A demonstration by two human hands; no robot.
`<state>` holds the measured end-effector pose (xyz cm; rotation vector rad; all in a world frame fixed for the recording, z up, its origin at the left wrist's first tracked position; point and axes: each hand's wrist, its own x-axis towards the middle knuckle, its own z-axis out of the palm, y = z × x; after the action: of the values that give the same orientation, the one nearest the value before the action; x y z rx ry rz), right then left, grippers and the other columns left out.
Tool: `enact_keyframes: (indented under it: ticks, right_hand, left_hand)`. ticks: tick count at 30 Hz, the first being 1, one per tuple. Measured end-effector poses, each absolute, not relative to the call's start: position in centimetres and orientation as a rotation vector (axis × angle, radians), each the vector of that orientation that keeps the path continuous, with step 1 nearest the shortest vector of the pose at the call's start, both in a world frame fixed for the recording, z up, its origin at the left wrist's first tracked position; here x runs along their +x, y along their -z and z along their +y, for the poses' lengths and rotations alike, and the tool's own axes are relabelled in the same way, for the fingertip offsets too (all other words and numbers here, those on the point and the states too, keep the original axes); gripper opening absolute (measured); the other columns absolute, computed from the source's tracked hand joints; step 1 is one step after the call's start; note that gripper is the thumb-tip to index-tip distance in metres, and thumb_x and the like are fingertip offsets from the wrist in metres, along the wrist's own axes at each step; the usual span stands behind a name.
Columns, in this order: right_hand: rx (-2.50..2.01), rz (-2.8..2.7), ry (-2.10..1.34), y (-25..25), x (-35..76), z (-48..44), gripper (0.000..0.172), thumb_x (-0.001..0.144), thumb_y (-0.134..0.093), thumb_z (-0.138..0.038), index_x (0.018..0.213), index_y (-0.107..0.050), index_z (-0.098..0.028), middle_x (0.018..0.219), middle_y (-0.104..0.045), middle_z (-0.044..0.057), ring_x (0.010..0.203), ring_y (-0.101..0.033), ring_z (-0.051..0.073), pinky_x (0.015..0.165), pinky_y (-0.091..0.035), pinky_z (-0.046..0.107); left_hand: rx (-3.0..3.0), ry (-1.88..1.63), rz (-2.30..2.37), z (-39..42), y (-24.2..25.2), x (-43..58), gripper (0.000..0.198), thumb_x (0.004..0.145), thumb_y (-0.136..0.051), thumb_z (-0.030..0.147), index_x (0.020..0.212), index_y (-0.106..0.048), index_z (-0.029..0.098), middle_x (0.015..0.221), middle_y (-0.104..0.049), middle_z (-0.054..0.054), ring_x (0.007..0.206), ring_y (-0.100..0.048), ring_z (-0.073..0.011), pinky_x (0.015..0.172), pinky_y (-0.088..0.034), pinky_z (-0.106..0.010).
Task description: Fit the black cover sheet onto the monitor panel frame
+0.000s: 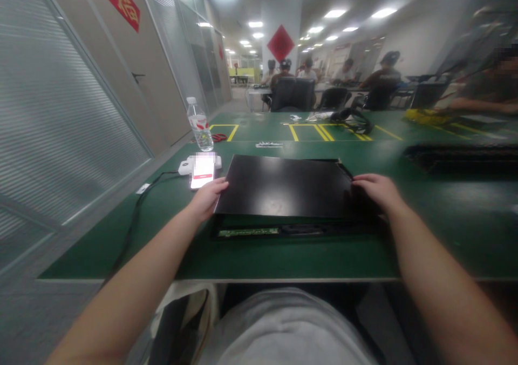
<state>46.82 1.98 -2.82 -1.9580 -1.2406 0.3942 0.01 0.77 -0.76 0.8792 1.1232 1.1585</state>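
A flat black panel lies tilted on the green table, its near edge raised over a lower part where a green circuit strip shows. My left hand grips the panel's left edge, fingers curled round it. My right hand holds the panel's right edge, fingers closed on it.
A phone on a white charger with a black cable lies left of the panel. A water bottle stands behind it, with red scissors nearby. A black tray sits at right. Other people sit at far tables.
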Motion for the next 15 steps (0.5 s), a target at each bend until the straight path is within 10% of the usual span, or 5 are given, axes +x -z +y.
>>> enact_keyframes:
  ticks: [15]
  right_hand:
    - [-2.037,-1.335,-0.334,2.94,47.1,2.15,0.015,0.079,-0.071,-0.029,0.087,-0.083,-0.025,0.092,-0.078,0.006,0.087,-0.069,0.026,0.087,-0.052,0.04]
  left_hand:
    - [0.887,-1.125,1.085,0.77,0.96,0.09,0.038,0.079,-0.063,0.004,0.115,-0.073,0.009,0.094,-0.081,-0.012,0.084,-0.078,-0.0263,0.077,-0.063,-0.038]
